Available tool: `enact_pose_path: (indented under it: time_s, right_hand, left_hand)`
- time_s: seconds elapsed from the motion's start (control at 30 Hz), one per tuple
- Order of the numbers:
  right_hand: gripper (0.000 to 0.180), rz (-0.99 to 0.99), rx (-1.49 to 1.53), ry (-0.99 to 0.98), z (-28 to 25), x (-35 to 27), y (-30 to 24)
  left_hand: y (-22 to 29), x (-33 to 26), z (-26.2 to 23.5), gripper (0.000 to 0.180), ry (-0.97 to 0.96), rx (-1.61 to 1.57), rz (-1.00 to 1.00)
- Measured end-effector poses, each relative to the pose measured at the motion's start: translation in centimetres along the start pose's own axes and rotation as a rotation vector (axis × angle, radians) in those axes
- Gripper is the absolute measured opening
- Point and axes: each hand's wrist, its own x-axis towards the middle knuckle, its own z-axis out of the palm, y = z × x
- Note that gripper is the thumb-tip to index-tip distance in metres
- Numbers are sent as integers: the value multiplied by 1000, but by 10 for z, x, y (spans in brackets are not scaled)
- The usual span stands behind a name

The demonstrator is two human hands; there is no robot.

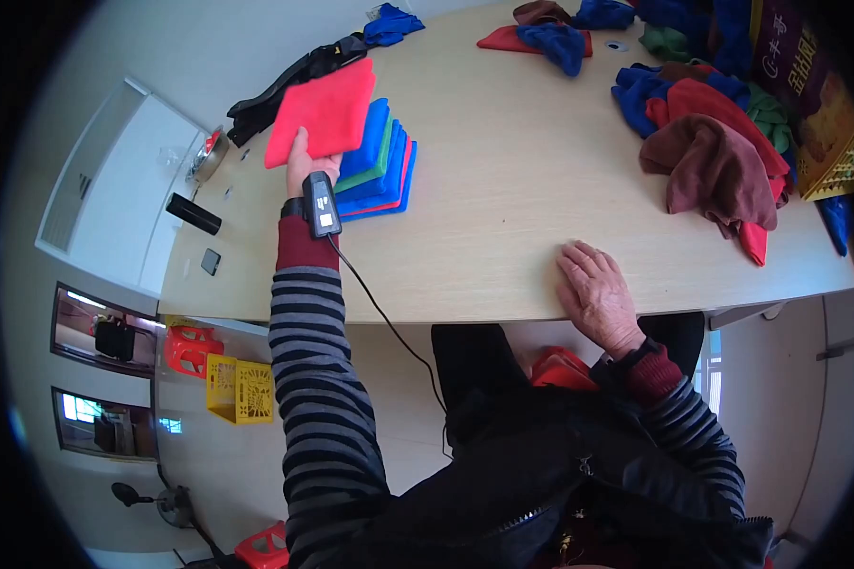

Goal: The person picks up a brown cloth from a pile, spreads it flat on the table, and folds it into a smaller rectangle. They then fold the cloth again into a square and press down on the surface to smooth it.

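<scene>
My left hand (311,163) is closed on the near edge of a folded red cloth (323,109), the thumb lying on top of it. That cloth is over or against the far left side of a stack of folded cloths (378,175) in blue, green and red; whether it rests on the stack I cannot tell. My right hand (596,292) lies flat on the table's front edge, fingers stretched out, holding nothing. Farther right is a loose heap of crumpled cloths, with a brown cloth (707,166) on top and a red cloth (721,104) beneath.
The pale wooden table (503,180) spans the view. More crumpled cloths (555,43) lie at its far side. A black strap-like item (289,83), a black cylinder (194,214) and a phone (211,262) are at the left. A printed box (807,85) stands right; a yellow basket (240,390) is on the floor.
</scene>
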Motion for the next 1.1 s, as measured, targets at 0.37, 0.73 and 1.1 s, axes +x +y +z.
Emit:
enact_pose_path:
  time_s: [0.37, 0.73, 1.1]
  right_hand:
    - [40, 55, -4, 29, -6, -6, -1]
    - [38, 36, 8, 18, -9, -14, 8]
    - [42, -2, -27, -43, -8, -15, 5]
  left_hand:
    - [-11, 1, -8, 41, 66, 28, -214]
    - [-14, -66, -63, 46, 72, 63, -333]
    - [-172, -227, -55, 15, -351, 858, -110]
